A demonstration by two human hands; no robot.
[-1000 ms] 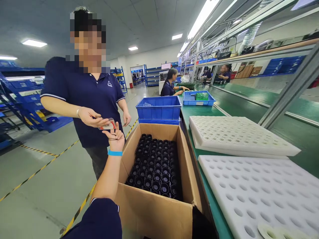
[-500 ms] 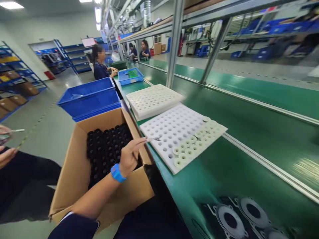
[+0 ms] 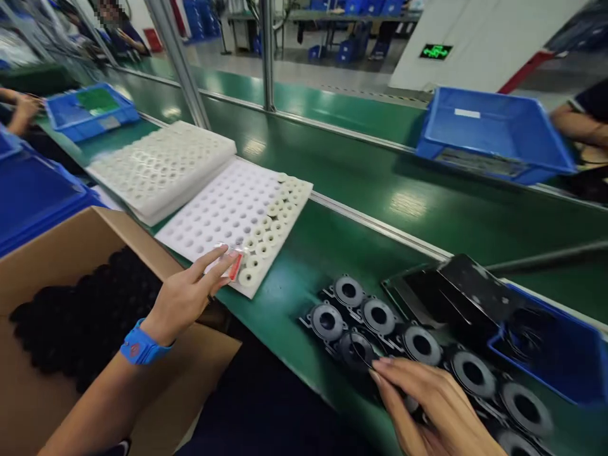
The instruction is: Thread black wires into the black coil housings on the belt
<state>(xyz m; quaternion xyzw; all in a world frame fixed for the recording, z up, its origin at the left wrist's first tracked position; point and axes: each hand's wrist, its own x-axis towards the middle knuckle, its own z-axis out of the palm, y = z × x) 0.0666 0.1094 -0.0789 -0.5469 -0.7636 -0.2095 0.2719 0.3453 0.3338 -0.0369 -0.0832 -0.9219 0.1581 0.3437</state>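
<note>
— What is your left hand (image 3: 183, 297) doing?

— It reaches out over the near edge of the white foam tray (image 3: 223, 212) on the green table (image 3: 332, 190). Your fingers are stretched nearly flat, and a small clear packet with a red end (image 3: 230, 261) is pinched between thumb and fingertips, resting right at the tray's near corner. A blue wristband (image 3: 139, 346) sits on that wrist.

— What lies in the tray there?

— White rings (image 3: 266, 225) fill the holes along its right and near edges; the other holes show bare. A second stack of foam trays (image 3: 161, 164) lies just beside it, farther left.

— And your right hand (image 3: 427, 405)?

— It rests low at the near edge, on the row of black parts with grey round centres (image 3: 380, 316). The fingers curl loosely and the fingertips touch the nearest part; you hold a thin dark wire-like piece against it, though the grip on it is too small to make out clearly.

— What else is around you?

— A cardboard box (image 3: 61, 253) full of black pieces stands left of you. A blue bin (image 3: 494, 133) sits across the belt, another (image 3: 560, 354) by the black parts at right. Other people's arms show at the far left and right edges.
</note>
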